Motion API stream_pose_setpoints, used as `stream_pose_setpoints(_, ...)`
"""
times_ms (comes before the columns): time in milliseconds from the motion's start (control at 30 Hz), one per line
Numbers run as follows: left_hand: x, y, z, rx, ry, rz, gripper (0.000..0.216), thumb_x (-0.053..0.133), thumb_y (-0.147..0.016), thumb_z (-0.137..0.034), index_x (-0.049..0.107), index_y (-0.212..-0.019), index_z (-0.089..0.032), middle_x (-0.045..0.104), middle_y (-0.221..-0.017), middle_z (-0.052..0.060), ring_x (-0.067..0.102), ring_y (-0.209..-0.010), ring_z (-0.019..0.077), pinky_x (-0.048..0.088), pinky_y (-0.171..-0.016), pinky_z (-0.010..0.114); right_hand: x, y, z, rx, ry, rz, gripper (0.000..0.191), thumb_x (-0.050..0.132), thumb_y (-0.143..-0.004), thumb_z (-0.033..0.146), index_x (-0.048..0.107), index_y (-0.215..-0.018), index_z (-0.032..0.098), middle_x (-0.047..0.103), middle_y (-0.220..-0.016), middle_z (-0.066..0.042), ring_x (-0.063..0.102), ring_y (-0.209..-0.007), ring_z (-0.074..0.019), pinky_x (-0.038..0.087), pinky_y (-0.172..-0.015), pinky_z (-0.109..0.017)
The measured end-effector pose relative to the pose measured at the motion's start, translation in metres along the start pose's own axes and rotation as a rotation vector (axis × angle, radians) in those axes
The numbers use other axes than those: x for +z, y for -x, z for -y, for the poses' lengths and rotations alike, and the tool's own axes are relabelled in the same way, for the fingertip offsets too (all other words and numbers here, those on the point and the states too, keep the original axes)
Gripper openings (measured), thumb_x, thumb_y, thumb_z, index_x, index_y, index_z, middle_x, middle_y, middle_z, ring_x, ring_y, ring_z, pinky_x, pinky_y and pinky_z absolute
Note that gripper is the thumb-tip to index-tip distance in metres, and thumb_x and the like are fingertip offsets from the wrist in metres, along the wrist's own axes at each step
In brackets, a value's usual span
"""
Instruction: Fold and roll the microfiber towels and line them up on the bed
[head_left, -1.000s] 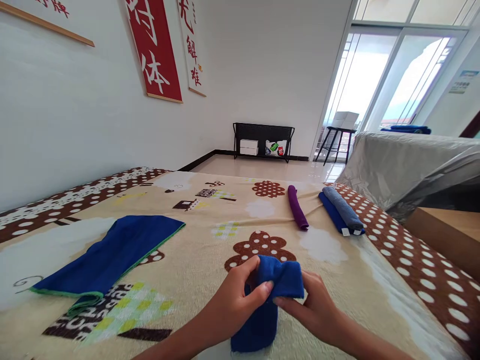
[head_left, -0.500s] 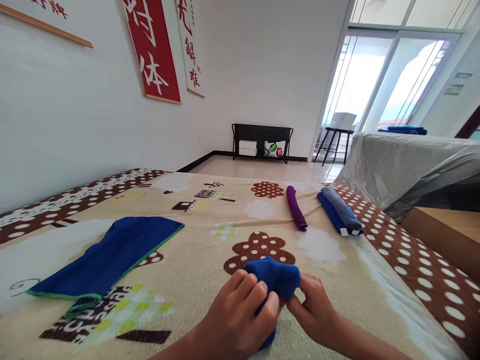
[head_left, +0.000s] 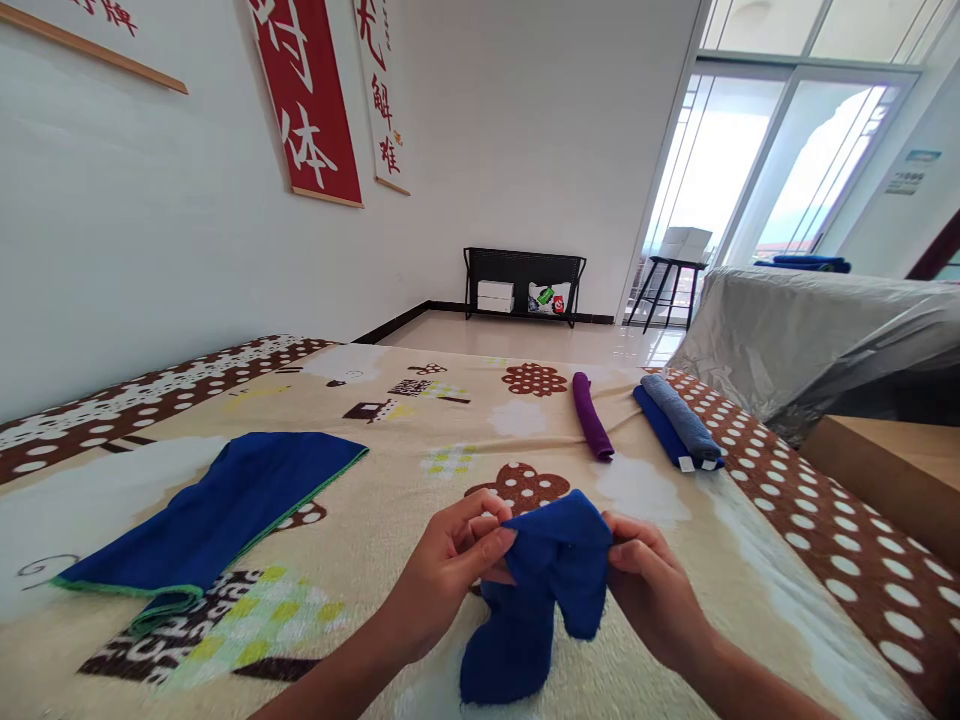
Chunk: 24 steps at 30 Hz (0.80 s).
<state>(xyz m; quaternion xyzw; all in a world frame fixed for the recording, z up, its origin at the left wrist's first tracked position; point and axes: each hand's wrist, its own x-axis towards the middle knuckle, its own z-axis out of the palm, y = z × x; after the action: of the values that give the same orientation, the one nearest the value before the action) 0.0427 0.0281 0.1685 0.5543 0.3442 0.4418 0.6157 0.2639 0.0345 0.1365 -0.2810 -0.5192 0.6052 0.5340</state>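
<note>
Between my hands hangs a small blue cloth [head_left: 559, 560], partly spread, with its lower end drooping toward the bedspread. My left hand [head_left: 457, 565] pinches its upper left edge between thumb and fingers. At its right edge, my right hand [head_left: 656, 575] grips the fabric the same way. A larger blue cloth with green edging [head_left: 232, 510] lies loosely folded to the left, apart from my hands. Farther off on the right are a rolled purple cloth [head_left: 592, 415], a rolled grey-blue cloth [head_left: 682, 415] and a dark blue folded cloth [head_left: 660, 430] beneath it.
A patterned bedspread [head_left: 390, 500] covers the surface under everything. Beyond it stand a black rack [head_left: 525, 265] with white boxes, and a black stool [head_left: 667, 285]. On the right are a plastic-covered piece of furniture [head_left: 840, 310] and a brown box [head_left: 885, 480].
The bunched blue cloth has opened out between my hands, and its lower end now hangs down. My hands have moved apart, the left one going up and to the left.
</note>
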Motion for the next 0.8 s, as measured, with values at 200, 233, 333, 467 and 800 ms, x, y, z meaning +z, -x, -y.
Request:
stream_pose_setpoints(200,-0.001,-0.005,-0.003,-0.13,0.232,-0.027,0.03,0.068,-0.085,-0.042,0.049,-0.092,-0.02,0.05,-0.072,-0.005,0.041,-0.059,0.0058,0.033,-0.052,0.016,0.005,-0.009,0.005,0.156,-0.154,-0.122,0.011,0.059,-0.079,0.03,0.06,-0.079,0.019,0.054,-0.072,0.0,0.05,-0.066,-0.013,0.048,-0.066,-0.026)
stream_pose_setpoints(233,-0.004,-0.006,-0.004,-0.132,0.189,-0.002,0.03,0.067,-0.085,-0.042,0.048,-0.092,-0.02,0.052,-0.075,-0.004,0.042,-0.06,0.0061,0.033,-0.053,0.016,0.004,-0.01,0.004,0.17,-0.171,-0.123,0.012,0.06,-0.08,0.031,0.06,-0.081,0.019,0.055,-0.073,0.0,0.05,-0.065,-0.0128,0.048,-0.065,-0.025)
stream_pose_setpoints(333,-0.017,-0.008,-0.007,-0.052,-0.153,0.094,0.023,0.065,-0.082,-0.031,0.047,-0.094,-0.021,0.055,-0.081,-0.003,0.048,-0.066,0.009,0.037,-0.059,0.019,-0.004,-0.014,0.002,0.252,-0.146,-0.104,0.018,0.064,-0.08,0.035,0.06,-0.089,0.019,0.057,-0.075,0.001,0.052,-0.065,-0.0121,0.045,-0.061,-0.023)
stream_pose_setpoints(467,-0.037,-0.013,0.003,0.112,-0.91,0.035,0.034,0.055,-0.07,-0.006,0.054,-0.101,-0.021,0.062,-0.093,0.0,0.059,-0.085,0.0177,0.045,-0.077,0.028,-0.022,-0.017,0.004,0.207,0.346,-0.002,0.022,0.06,-0.084,0.04,0.064,-0.088,0.019,0.058,-0.073,0.001,0.051,-0.064,-0.0117,0.038,-0.056,-0.021)
stream_pose_setpoints(800,-0.053,-0.01,-0.003,0.726,-1.634,-0.436,0.043,0.043,-0.065,0.0,0.056,-0.101,-0.02,0.064,-0.088,0.005,0.064,-0.083,0.0224,0.048,-0.069,0.029,-0.04,-0.002,0.022,-0.436,1.436,-0.117,0.051,0.046,-0.066,0.003,0.059,-0.11,0.025,0.069,-0.1,-0.002,0.066,-0.09,-0.0205,0.049,-0.078,-0.031)
